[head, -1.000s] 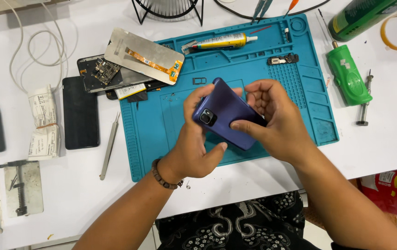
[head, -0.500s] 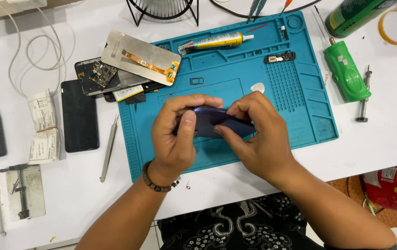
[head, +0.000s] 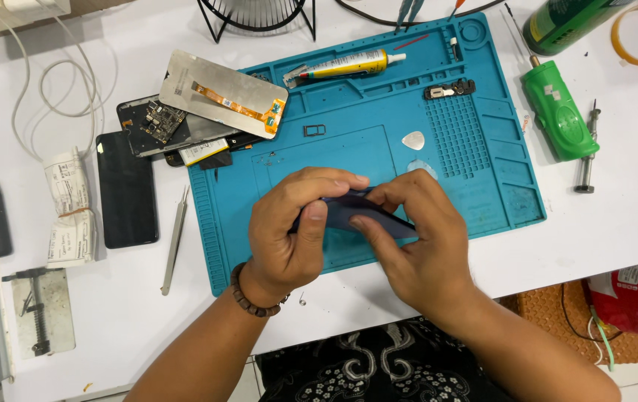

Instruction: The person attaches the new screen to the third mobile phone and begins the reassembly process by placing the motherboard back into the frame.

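A dark blue phone back cover (head: 349, 212) is held edge-on over the teal repair mat (head: 483, 171). My left hand (head: 293, 231) grips its left end, thumb on the near side and fingers curled over the top. My right hand (head: 416, 246) pinches its right end from the front. Most of the cover is hidden by my fingers. Just behind my hands, two small plectrum-shaped picks (head: 413, 140) lie on the mat.
A glue tube (head: 345, 65) lies at the mat's back edge. A removed screen panel (head: 222, 93), a phone frame (head: 155, 123) and a black phone (head: 127, 190) sit left of it, with tweezers (head: 174, 240). A green electric screwdriver (head: 557, 112) lies on the right.
The cover has turned from facing up, camera hole visible, to edge-on and lower over the mat. Both hands closed around its ends and moved slightly toward me.
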